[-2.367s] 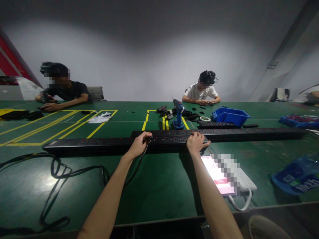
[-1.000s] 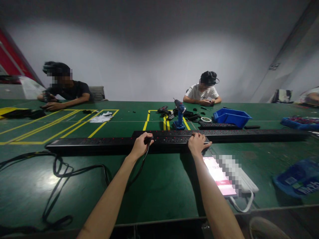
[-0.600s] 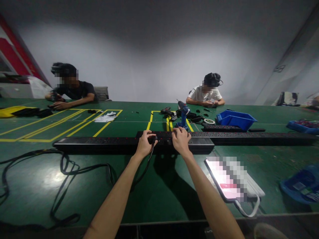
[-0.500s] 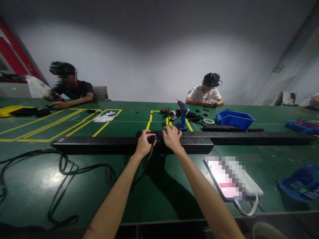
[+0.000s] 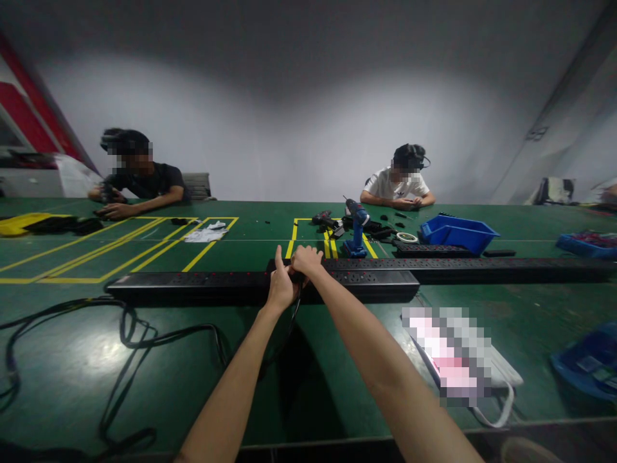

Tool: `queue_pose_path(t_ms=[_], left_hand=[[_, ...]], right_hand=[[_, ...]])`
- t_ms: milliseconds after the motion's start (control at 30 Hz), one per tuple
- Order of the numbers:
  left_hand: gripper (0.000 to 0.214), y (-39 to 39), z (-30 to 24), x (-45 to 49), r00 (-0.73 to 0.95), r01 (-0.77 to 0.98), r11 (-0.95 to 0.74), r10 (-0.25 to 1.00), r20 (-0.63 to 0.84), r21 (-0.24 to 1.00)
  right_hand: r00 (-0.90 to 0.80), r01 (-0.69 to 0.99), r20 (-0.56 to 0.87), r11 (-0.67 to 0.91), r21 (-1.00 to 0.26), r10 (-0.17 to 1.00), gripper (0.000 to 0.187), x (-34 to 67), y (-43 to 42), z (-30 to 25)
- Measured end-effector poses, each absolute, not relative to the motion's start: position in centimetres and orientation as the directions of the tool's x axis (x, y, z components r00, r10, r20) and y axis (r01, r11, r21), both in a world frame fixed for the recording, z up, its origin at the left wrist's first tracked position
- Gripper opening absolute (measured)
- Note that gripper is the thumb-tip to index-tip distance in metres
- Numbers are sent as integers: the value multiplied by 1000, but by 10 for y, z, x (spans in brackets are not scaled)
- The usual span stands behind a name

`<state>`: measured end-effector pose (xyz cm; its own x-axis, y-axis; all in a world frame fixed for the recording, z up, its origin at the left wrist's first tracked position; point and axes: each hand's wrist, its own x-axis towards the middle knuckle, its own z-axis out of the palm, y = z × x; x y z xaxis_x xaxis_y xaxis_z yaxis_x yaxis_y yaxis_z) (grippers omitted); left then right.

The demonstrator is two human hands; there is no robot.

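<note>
A long black power strip (image 5: 193,283) lies crosswise before me, with a second power strip (image 5: 482,270) behind it reaching right. My left hand (image 5: 281,287) is closed around a black plug (image 5: 297,278), one finger pointing up. From the plug a black cord (image 5: 295,308) hangs down over the strip's front. My right hand (image 5: 307,260) curls over the plug from above and touches my left hand. Fingers hide most of the plug, so I cannot tell whether it sits in a socket.
Black cable (image 5: 168,331) loops across the table at left. A phone (image 5: 448,360) lies at right, near a blue container (image 5: 588,363). Beyond the strips are a blue cordless drill (image 5: 357,228), a tape roll (image 5: 407,237) and a blue bin (image 5: 457,233). Two people sit opposite.
My right hand has moved left from the strip's top onto the plug, and its fingers have curled. A finger of my left hand now points up. The view has shifted slightly.
</note>
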<state>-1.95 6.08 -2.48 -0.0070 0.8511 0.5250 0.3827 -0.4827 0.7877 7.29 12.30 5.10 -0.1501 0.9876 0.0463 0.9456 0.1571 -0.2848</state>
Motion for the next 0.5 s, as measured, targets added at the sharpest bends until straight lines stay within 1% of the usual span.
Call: queue_pose_path(t_ms=[100,233,300,400,433,500], left_hand=[[117,62,-24,-18,-82,412,-465,837,540,784],[119,58,-18,-17,-70,427,-454,846,529,782],[116,55,-14,-19,-30,427,-455,856,516,781],[111,53,-7,-29,57,451,-460,870,489,765],[109,53,-5,-33,64,469,-454,873,484,758],[102,55,-2,-42,3,511,-419,874,486,751]], right_hand=[[-124,938,25,125,-325,992,46,74,124,50],[-130,924,-14,116,-365,991,36,76,124,50],[-144,919,-16,127,-372,989,34,76,125,49],[-140,922,-10,127,-367,990,36,77,127,47],[-136,924,-12,123,-362,991,36,77,128,46],[-137,930,-23,120,-346,990,35,77,131,43]])
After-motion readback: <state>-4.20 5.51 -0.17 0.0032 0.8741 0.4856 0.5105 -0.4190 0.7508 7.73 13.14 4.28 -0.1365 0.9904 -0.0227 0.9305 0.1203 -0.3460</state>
